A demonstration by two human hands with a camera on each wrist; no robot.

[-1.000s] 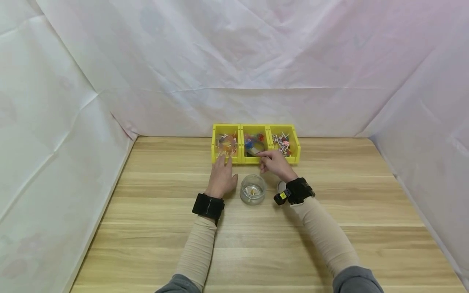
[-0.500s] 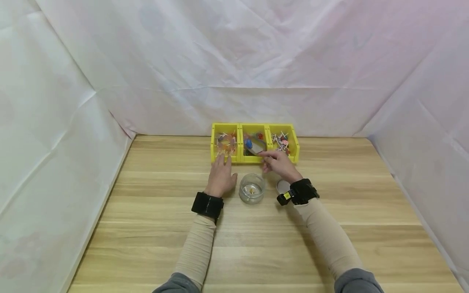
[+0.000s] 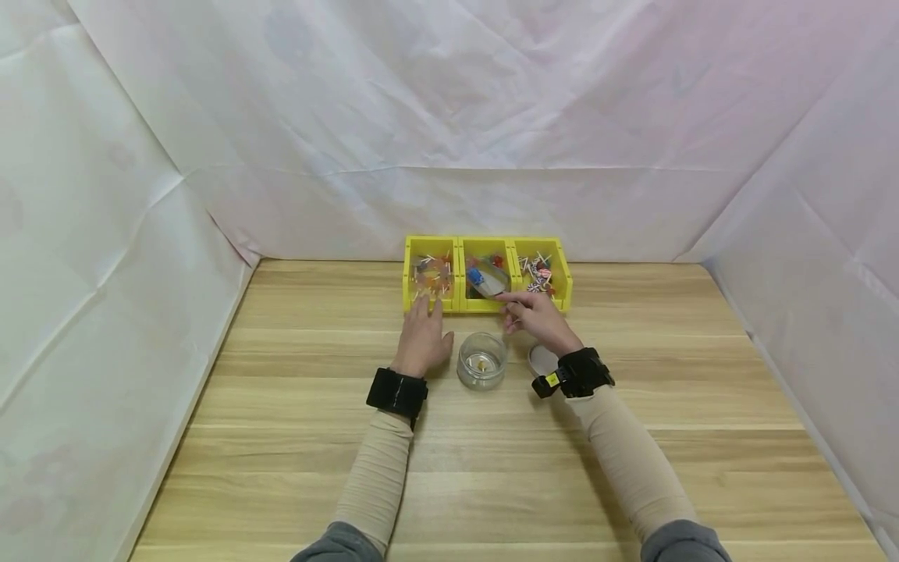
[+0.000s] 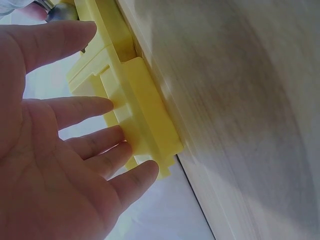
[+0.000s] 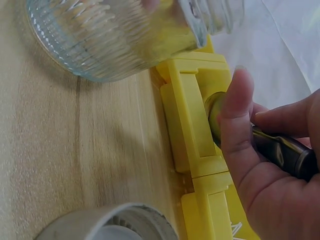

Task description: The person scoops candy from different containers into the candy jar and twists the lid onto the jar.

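Observation:
My right hand grips the dark handle of a metal scoop. The scoop's bowl is inside the middle compartment of a yellow three-part bin, and a small blue piece shows at the bowl's far left. Red and green pieces lie behind it, too small to name. With straight, spread fingers, my left hand touches the front edge of the left compartment. A glass jar stands between the hands, with a small yellowish thing at its bottom.
Orange lollipops with white sticks fill the left compartment; striped lollipops lie in the right one. A round lid rests on the table beside my right wrist. White cloth hangs behind the bin.
The right hand has shifted slightly to the right with the scoop, and more of the bowl shows beside the blue piece. The left hand stays at the bin's edge.

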